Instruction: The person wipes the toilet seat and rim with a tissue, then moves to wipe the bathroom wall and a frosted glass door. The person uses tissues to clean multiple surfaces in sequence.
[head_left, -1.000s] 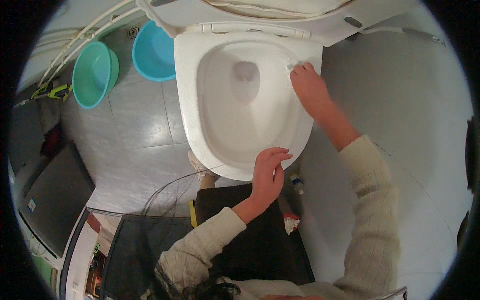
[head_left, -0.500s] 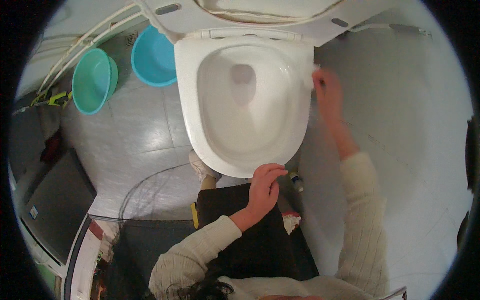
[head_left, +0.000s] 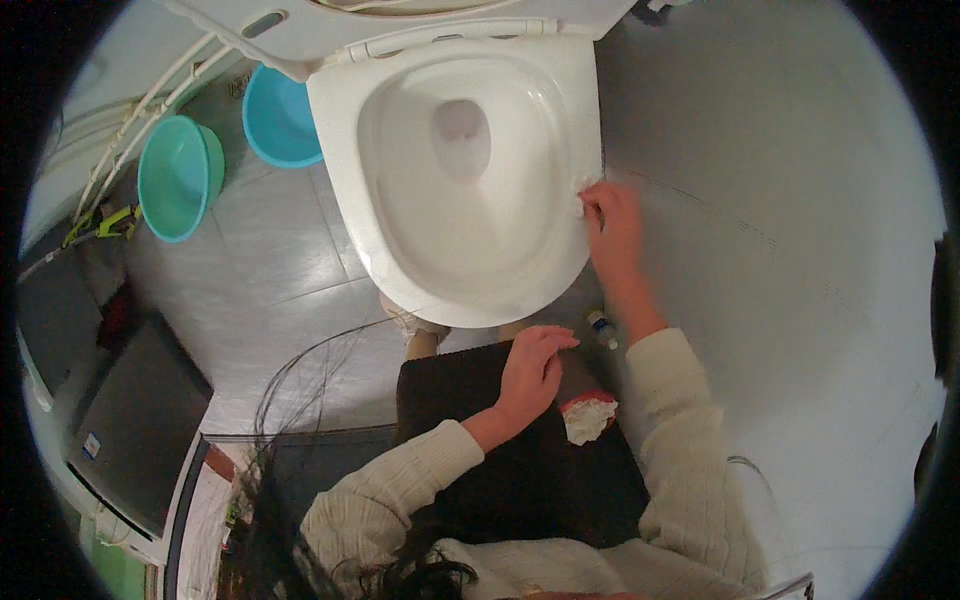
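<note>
While the right hand [head_left: 614, 228] pinches a white tissue wad [head_left: 580, 186], the left hand [head_left: 534, 374] is loosely open. The wad seems light, tearable; best bunched beneath fingertips.

White, glossy toilet [head_left: 475, 310] with a raised seat [head_left: 305, 28] at the far end and an open, rounded bowl [head_left: 450, 240]. Tapers to a curved front. At the right-hand rim [head_left: 584, 130], a small, crumpled-looking white wad [head_left: 577, 192], partly hidden; appears to touch the surface.
</note>
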